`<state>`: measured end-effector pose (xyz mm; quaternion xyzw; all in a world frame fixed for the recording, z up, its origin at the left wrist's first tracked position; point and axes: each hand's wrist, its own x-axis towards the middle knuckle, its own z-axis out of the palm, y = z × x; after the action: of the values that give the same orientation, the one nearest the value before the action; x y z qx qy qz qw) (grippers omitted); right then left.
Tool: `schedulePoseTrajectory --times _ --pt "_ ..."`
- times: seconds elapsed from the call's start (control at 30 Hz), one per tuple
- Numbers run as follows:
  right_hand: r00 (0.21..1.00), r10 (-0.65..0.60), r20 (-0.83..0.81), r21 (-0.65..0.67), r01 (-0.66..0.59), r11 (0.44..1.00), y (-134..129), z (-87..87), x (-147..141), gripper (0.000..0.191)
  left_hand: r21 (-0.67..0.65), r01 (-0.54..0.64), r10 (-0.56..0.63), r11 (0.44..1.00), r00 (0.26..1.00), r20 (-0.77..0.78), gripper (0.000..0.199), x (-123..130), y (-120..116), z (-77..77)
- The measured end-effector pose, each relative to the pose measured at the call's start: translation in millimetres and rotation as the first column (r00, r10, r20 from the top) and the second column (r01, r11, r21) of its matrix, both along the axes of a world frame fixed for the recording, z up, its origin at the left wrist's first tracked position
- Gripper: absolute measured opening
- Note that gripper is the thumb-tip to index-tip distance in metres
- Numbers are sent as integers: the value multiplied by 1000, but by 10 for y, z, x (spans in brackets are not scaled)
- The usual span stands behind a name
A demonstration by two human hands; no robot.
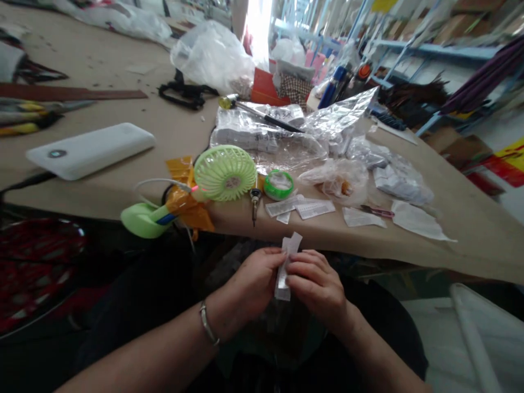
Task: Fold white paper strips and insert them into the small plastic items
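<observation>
Fingers [303, 269] of left hand [250, 279] and right hand [323, 286] grasp white slips [283, 289]. Green fan [225, 173] (amber tape [198, 216] alongside) at eleven o'clock from them.

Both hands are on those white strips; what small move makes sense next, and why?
Probably nudging the white strips into line, since their top ends look splayed at different angles, and the left hand and right hand both have hold of them.
</observation>
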<state>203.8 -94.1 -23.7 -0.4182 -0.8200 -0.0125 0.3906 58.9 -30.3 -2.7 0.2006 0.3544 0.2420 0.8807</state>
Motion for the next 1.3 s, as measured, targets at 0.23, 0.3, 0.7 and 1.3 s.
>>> schedulePoseTrajectory --times 0.23,0.3,0.7,1.3 --pt "993 80 83 -77 -74 994 40 -15 -153 16 -51 -87 89 995 996 29 3 -74 -9 -62" --pt "991 79 110 -85 -70 994 37 -2 -145 17 -37 -77 78 996 996 47 5 -85 -17 -70" --pt "995 91 43 -123 -85 989 -31 34 -188 26 -40 -92 92 995 996 1 5 -137 -58 -45" --pt "649 -242 -722 -678 -593 434 304 -60 -186 38 133 188 -189 973 982 -8 18 -320 -166 -34"
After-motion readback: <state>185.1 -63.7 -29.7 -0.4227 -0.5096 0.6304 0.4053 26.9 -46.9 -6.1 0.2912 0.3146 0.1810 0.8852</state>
